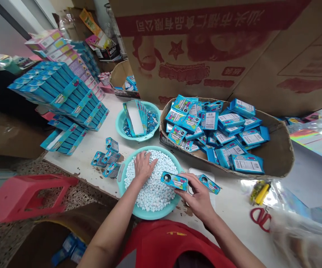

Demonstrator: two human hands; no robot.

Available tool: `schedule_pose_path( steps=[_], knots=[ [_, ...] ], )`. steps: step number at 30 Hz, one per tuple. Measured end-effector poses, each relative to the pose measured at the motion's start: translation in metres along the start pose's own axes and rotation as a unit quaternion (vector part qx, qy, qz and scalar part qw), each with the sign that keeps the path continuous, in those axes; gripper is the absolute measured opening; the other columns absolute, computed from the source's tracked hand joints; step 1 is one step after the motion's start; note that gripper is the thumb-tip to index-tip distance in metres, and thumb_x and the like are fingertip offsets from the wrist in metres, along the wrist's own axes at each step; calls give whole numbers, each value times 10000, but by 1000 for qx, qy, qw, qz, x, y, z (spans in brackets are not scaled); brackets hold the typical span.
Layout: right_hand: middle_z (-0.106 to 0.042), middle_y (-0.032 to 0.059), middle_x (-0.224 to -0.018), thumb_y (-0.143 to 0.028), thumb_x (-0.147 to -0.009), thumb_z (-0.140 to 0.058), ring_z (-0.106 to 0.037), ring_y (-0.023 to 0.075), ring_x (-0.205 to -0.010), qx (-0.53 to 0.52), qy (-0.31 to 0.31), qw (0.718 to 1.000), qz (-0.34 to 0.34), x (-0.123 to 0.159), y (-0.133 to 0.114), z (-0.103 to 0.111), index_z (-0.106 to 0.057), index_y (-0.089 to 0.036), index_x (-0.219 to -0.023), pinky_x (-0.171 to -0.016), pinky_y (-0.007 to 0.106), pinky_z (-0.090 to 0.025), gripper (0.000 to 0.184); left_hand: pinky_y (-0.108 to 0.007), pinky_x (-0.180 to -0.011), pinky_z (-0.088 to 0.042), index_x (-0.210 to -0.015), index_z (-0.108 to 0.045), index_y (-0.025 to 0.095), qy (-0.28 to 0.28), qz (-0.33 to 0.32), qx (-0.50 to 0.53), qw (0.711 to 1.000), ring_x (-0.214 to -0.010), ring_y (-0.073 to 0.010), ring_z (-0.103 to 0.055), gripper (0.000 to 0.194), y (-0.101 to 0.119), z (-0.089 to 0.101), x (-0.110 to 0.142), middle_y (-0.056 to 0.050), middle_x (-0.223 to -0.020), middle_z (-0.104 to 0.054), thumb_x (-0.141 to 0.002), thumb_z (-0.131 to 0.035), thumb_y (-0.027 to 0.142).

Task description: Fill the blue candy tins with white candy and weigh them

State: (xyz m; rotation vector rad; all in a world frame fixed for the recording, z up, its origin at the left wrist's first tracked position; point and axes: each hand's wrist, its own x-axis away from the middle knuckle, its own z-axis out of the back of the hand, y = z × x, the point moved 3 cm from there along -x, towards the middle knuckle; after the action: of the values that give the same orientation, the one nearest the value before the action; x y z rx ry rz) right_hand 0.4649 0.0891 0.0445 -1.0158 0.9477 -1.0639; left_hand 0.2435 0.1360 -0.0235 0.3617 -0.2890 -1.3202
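My left hand (144, 165) rests on a heap of small pale candies (155, 197) in a turquoise basin (174, 204). Its fingers are spread over the candies; whether any are under the palm is hidden. Above the basin's right side, my right hand (196, 191) grips a small blue candy box (174, 181) marked "Caramelo Macizo", with a dark round spot near one end. Just beyond that hand, a similar blue box (210, 184) lies on a white flat thing (201, 172) that may be a scale. Several more blue boxes (111, 156) stand left of the basin.
A cut-down carton (278, 149) full of blue boxes sits behind on the right. A second turquoise basin (119, 124) holds wrapped pieces and folded card trays. Stacked blue packs (66, 100) rise at left. Red scissors (261, 219) lie right; a red stool (18, 197) stands left.
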Motion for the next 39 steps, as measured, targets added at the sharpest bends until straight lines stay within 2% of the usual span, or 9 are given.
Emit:
schedule_pose_path(
  steps=[5,11,14,17,19,22,29,35,39],
  knots=[
    [-627,73,-1008,-320,-764,-699,-599,235,-934,-16,-3,1000,-3,2,-2,-1,-623,-243,-1034,-800,364,-498,291,-412,-880,-361,-996,-620,239,-37,5,9,999,-1030,-316,-491,336,17,-16,21,-123,-1031,-591,-808,-553,510],
    [-620,67,-977,-320,-760,-693,-597,230,-902,21,-4,999,-26,1,1,-2,-613,-226,-1013,-789,360,-491,282,-259,-686,-376,-658,-590,228,38,93,215,972,-758,-196,-537,151,9,-16,28,-28,-709,-542,-704,-693,330],
    [-622,58,-975,-299,-766,-682,-595,226,-904,46,-18,999,-20,0,0,-2,-614,-234,-996,-788,354,-489,249,-206,-559,-343,-565,-542,214,46,189,389,901,-602,-134,-493,248,8,-5,26,32,-564,-454,-615,-747,343],
    [-630,52,-964,-261,-762,-670,-597,231,-914,64,-32,997,-4,-1,0,-8,-615,-238,-992,-795,354,-486,237,-190,-419,-264,-601,-511,199,17,268,555,787,-439,-80,-397,297,17,12,28,52,-536,-452,-637,-707,420],
    [-635,52,-958,-228,-762,-650,-598,233,-917,73,-46,996,7,-2,0,-17,-609,-240,-1004,-800,358,-484,245,-186,-375,-231,-661,-504,197,3,259,643,720,-392,-66,-386,273,29,26,30,43,-565,-505,-659,-681,405],
    [-633,57,-953,-201,-760,-633,-596,235,-910,93,-67,993,10,-4,-2,-34,-599,-233,-1010,-793,365,-482,254,-188,-404,-321,-682,-494,187,7,210,712,670,-430,-84,-478,235,45,44,32,26,-587,-550,-664,-668,344],
    [-627,63,-977,-177,-752,-627,-588,238,-944,115,-78,990,38,-12,-17,-43,-589,-220,-1028,-809,362,-472,281,-235,-546,-462,-713,-509,176,112,188,700,680,-534,-108,-586,210,54,62,35,33,-671,-589,-688,-661,319],
    [-627,61,-968,-179,-741,-641,-595,234,-933,87,-76,993,15,-16,-11,-43,-596,-215,-1010,-805,356,-473,275,-238,-546,-460,-752,-516,177,111,199,689,688,-509,-109,-588,243,53,57,29,35,-649,-605,-693,-681,345],
    [-625,56,-957,-175,-726,-664,-594,231,-920,84,-80,993,-1,-18,-8,-43,-600,-221,-995,-799,359,-472,280,-232,-516,-435,-614,-502,158,97,185,700,683,-496,-105,-563,307,57,55,28,33,-564,-534,-722,-671,391]
  ],
)
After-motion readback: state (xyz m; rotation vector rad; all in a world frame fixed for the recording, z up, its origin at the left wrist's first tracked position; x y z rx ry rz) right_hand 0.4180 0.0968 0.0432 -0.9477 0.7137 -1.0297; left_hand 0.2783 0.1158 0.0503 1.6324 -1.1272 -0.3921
